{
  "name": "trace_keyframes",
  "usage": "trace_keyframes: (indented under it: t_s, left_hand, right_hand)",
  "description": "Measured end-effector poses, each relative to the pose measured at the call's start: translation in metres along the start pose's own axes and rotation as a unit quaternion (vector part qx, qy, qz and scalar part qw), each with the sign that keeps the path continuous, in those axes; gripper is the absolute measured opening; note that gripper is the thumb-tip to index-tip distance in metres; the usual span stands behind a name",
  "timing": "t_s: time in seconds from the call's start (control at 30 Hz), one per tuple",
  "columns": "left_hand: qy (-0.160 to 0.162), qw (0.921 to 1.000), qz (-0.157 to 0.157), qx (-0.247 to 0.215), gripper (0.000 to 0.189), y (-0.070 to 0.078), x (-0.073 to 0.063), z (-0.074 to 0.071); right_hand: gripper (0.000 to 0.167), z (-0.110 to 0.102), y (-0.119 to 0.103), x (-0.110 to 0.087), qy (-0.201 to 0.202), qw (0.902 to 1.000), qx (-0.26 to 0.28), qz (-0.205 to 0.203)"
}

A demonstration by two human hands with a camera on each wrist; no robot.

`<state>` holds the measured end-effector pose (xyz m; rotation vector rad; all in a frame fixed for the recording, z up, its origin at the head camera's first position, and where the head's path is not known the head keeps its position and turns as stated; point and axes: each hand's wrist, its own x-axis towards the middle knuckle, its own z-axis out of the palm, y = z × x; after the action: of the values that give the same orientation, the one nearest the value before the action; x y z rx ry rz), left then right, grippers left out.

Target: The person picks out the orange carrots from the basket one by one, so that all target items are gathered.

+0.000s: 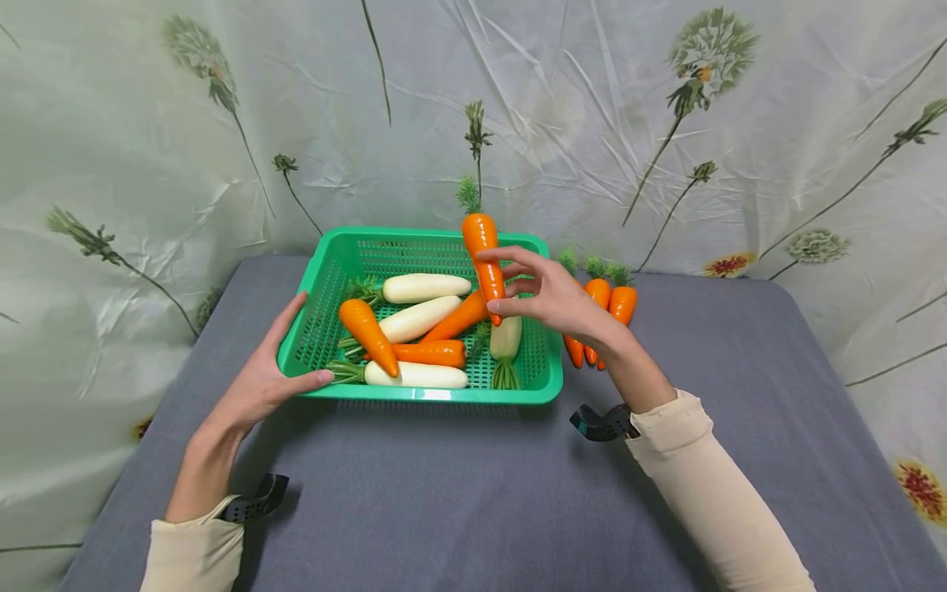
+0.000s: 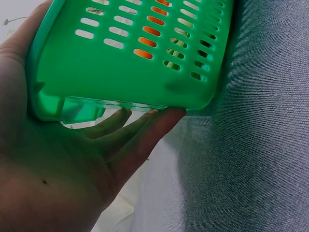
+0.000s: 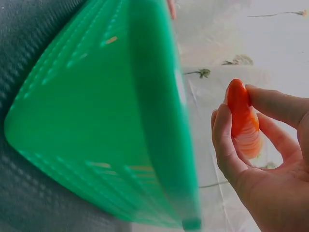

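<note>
Carrots (image 1: 598,293) beside basket (image 1: 429,395), head view only.

Grey cloth-covered table (image 1: 444,493), green basket (image 1: 422,395), 3 carrots (image 1: 623,304) beside it

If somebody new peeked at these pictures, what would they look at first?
Probably the shiny orange carrot that the right hand pinches above the right part of the bright green basket. Next might come the basket itself, in the middle, with white radishes and more carrots inside and the left hand touching its left end. Other carrots lie on the gray cloth, just right of the basket.
</note>
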<state>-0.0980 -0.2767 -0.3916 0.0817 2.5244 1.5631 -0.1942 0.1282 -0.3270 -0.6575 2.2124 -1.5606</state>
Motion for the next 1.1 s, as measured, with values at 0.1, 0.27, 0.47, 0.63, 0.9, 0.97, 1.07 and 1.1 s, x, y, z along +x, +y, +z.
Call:
trace_keyframes:
  t_s: [0.1, 0.27, 0.47, 0.63, 0.9, 0.97, 1.07, 1.1]
  left_hand:
    - [0.000, 1.0000, 0.001, -0.002, 0.113, -0.001, 0.000, 0.001]
    - [0.001, 1.0000, 0.003, -0.004, 0.113, -0.002, 0.001, 0.002]
    - [0.001, 1.0000, -0.001, -0.003, 0.113, -0.002, 0.001, 0.002]
    - [0.001, 1.0000, -0.006, 0.003, 0.113, -0.001, 0.001, 0.001]
    - [0.000, 1.0000, -0.008, 0.003, 0.113, -0.001, 0.000, 0.000]
    - [0.000, 1.0000, -0.006, 0.002, 0.113, 0.000, 0.000, 0.000]
    - [0.002, 1.0000, -0.007, 0.006, 0.113, 0.000, 0.000, -0.001]
    - [0.002, 0.9999, -0.007, 0.008, 0.113, 0.001, 0.000, -0.001]
  right_hand:
    - [0.062, -0.006, 0.002, -0.004, 0.009, 0.9999, 0.005, 0.006]
    - [0.062, -0.015, 0.005, -0.011, 0.023, 0.9995, 0.002, 0.023]
    - [0.063, -0.025, 0.009, -0.017, 0.039, 0.9989, -0.006, 0.025]
    - [0.062, -0.034, 0.011, -0.024, 0.049, 0.9981, -0.019, 0.031]
    - [0.062, -0.042, 0.017, -0.031, 0.064, 0.9972, -0.029, 0.025]
    - [0.062, -0.043, 0.018, -0.032, 0.066, 0.9971, -0.031, 0.023]
    - [0.062, -0.045, 0.020, -0.035, 0.063, 0.9974, -0.030, 0.016]
    - [0.062, -0.046, 0.021, -0.036, 0.062, 0.9976, -0.029, 0.013]
